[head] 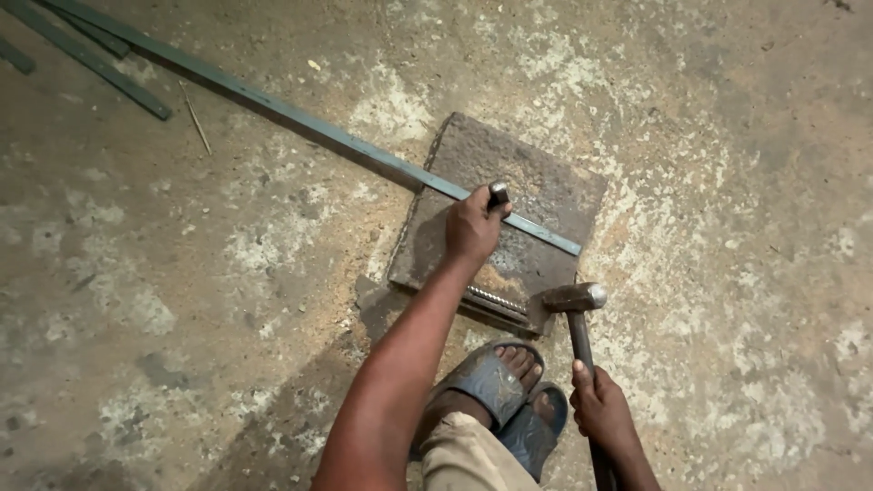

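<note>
We see our left hand [473, 227] wrapped tight around a short dark metal punch [497, 194], and only the shiny top of the punch sticks out above our fingers. The punch stands on a long thin grey-green metal strip [300, 120], close to the end of that strip. The strip lies slanting across a thick, rusty, square metal plate [536, 182] that sits flat on the dusty concrete floor [182, 291]. The strip's near end stops on the plate, not far from the plate's right edge, and the rest runs far away to the upper left over the floor. Our right hand [600, 409] is closed around the dark handle of a hammer with a grey metal head [573, 296]. The hammer head is low, just by the near corner of the plate, and well apart from the punch. A ribbed steel rod [496, 298] lies along the near edge of the plate. Our two feet in blue-grey rubber sandals [500, 386] are just in front of that edge, between our arms. More thin dark metal strips [86, 55] lie at the top left, well away from our hands. There is wide open floor to the left and to the right of the plate.
</note>
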